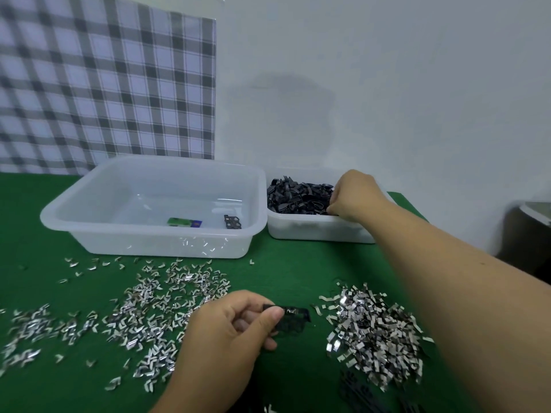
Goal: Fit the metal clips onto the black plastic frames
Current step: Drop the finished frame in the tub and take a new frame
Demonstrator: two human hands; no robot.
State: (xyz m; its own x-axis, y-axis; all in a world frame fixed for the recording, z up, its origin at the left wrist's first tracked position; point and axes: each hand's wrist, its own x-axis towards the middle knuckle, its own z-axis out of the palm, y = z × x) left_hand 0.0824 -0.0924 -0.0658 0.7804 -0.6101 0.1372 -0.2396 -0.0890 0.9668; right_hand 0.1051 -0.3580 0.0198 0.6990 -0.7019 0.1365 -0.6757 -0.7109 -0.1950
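Note:
My left hand (229,332) pinches a black plastic frame (293,318) between thumb and fingers, low over the green mat. Metal clips lie on both sides of it: a scattered spread (155,305) to the left and a dense heap (372,329) to the right. My right hand (354,195) reaches far back into a small white tub (313,231) piled with black plastic frames (298,195); its fingers are curled down among them, and what they hold is hidden.
A large translucent tub (149,236) stands at the back left, holding one black frame (232,222) and a green-and-white packet (185,222). More black frames (357,391) lie at the near edge. A checked cloth hangs behind; a dark object stands at far right.

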